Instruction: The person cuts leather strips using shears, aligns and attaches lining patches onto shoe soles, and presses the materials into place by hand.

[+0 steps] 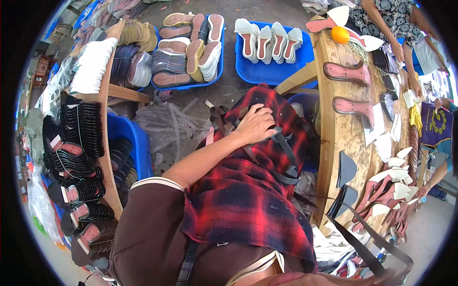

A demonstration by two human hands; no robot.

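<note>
My left hand (256,125) rests on the red and black plaid cloth (248,190) over my lap, its fingers bent. Beneath its thumb side lies a dark strap (285,148), and the fingers seem closed on it. More dark straps (220,121) show on the other side of the hand. My right hand is not visible. At the lower right, a long black strap (367,238) hangs in a loop near the bench edge.
On the right, a wooden bench (327,138) bears pink shoe insoles (346,72), white pieces and an orange (340,35). Another person's arm (389,35) reaches over it. Blue bins (269,76) with soles stand ahead. Stacked black soles (83,128) line the left rack.
</note>
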